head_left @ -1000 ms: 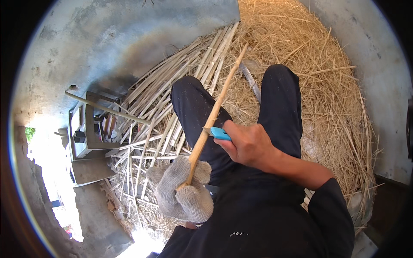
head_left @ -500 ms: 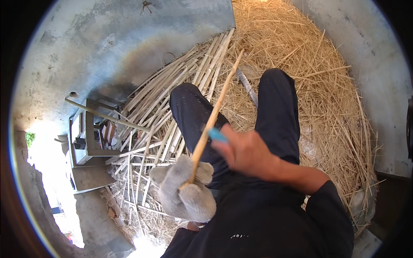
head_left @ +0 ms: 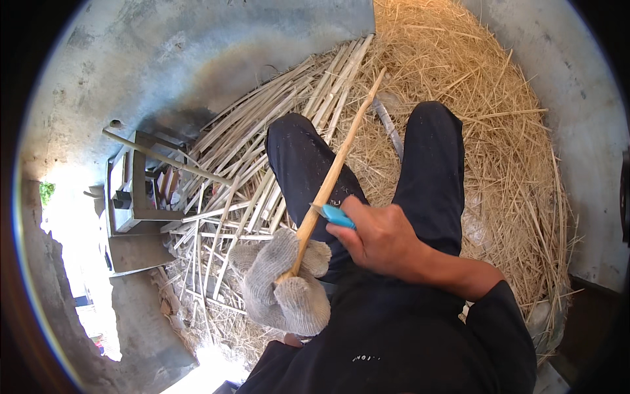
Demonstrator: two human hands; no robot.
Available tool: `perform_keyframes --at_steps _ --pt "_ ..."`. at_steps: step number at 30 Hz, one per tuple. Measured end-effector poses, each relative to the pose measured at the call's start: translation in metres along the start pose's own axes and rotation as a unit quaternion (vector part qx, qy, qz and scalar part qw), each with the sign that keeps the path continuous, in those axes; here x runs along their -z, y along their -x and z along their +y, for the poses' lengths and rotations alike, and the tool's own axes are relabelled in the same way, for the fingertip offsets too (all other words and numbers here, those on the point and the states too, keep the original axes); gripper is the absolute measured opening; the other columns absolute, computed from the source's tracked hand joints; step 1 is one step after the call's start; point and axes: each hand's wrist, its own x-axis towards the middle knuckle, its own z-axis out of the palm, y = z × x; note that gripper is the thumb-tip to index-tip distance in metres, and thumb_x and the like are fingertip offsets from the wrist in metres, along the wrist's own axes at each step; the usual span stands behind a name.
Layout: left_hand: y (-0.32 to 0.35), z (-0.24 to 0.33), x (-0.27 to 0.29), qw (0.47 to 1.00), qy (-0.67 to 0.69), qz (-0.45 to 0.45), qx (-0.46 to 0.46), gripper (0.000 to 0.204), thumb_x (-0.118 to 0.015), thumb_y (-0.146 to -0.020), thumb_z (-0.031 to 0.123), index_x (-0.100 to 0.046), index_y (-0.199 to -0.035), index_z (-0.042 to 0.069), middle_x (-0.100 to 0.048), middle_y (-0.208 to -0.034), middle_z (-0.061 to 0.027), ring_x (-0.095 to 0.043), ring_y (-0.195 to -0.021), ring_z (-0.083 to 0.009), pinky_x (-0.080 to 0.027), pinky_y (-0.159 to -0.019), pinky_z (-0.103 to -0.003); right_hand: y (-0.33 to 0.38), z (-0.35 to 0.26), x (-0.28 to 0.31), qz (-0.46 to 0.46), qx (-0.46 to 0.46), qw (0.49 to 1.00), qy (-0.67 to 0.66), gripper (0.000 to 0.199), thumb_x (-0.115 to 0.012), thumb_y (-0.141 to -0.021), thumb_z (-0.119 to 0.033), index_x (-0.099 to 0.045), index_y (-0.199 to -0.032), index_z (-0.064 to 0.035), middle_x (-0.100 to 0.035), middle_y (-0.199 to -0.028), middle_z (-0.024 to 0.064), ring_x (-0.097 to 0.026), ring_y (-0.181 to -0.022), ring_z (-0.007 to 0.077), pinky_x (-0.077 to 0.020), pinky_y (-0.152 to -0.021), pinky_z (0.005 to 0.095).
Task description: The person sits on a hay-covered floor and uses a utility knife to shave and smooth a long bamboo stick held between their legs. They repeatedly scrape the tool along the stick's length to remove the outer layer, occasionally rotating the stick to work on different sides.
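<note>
A long, peeled wooden stick slants up and away across my left leg. Its near end is gripped by my left hand, which wears a pale knitted glove with fingers wrapped round the wood. My bare right hand is closed on a knife with a light-blue handle. The short blade lies against the stick, just beyond the glove. Most of the blade is hard to make out, and the stick's lowest tip is partly hidden by the glove.
Split strips lie piled to the left, with straw and shavings spread ahead and right. A flat pale strip lies between my knees. A wooden frame stands at left by a bright opening. Grey walls enclose the spot.
The right hand, blurred before, is now sharp, and the knife sits slightly lower along the stick, nearer the glove. My left hand keeps its hold. The whole view has shifted slightly.
</note>
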Motion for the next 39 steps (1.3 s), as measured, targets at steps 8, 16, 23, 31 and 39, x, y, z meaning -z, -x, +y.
perform_keyframes --at_steps 8,16,23,31,39 --pt "-0.005 -0.009 0.002 0.998 -0.020 -0.028 -0.051 0.050 -0.054 -0.100 0.035 -0.058 -0.111 -0.013 -0.055 -0.094 -0.0190 -0.060 -0.056 -0.0189 -0.051 -0.047 -0.024 -0.006 0.012 -0.003 -0.008 0.030 1.000 -0.005 0.029 -0.065 -0.094 -0.028 -0.049 -0.085 -0.0053 -0.055 -0.058 0.0155 -0.059 -0.049 0.0360 -0.0455 -0.043 0.0451" --pt "-0.004 0.001 -0.001 0.996 0.010 0.065 0.057 0.054 -0.054 -0.099 0.039 -0.058 -0.112 -0.014 -0.056 -0.097 -0.0197 -0.060 -0.057 -0.0201 -0.049 -0.047 -0.026 -0.012 -0.002 -0.014 -0.010 0.035 0.999 0.004 0.030 -0.067 -0.093 -0.026 -0.047 -0.083 -0.0061 -0.053 -0.057 0.0126 -0.058 -0.048 0.0329 -0.0445 -0.043 0.0418" --pt "-0.007 0.007 0.008 0.991 0.042 0.060 0.110 0.052 -0.058 -0.098 0.036 -0.057 -0.114 -0.013 -0.055 -0.095 -0.0172 -0.060 -0.063 -0.0198 -0.053 -0.054 -0.029 -0.010 -0.007 -0.018 -0.020 0.002 0.999 0.037 0.027 -0.063 -0.095 -0.025 -0.049 -0.085 -0.0047 -0.055 -0.057 0.0165 -0.061 -0.051 0.0367 -0.0456 -0.044 0.0456" --pt "-0.006 0.005 0.000 0.994 0.047 0.049 0.083 0.051 -0.056 -0.099 0.036 -0.058 -0.114 -0.012 -0.055 -0.093 -0.0181 -0.060 -0.063 -0.0190 -0.051 -0.052 -0.028 -0.008 -0.024 -0.005 -0.057 0.042 0.997 -0.022 0.028 -0.064 -0.095 -0.029 -0.051 -0.090 -0.0049 -0.055 -0.057 0.0169 -0.060 -0.053 0.0393 -0.0455 -0.046 0.0466" --pt "-0.001 0.006 0.001 0.990 0.066 0.060 0.106 0.040 -0.056 -0.100 0.022 -0.046 -0.123 -0.009 -0.059 -0.093 -0.0238 -0.064 -0.069 -0.0261 -0.053 -0.049 -0.026 -0.017 0.011 -0.011 -0.033 -0.009 0.999 0.031 0.028 -0.060 -0.097 -0.029 -0.052 -0.088 -0.0033 -0.057 -0.058 0.0183 -0.060 -0.052 0.0397 -0.0460 -0.047 0.0479"
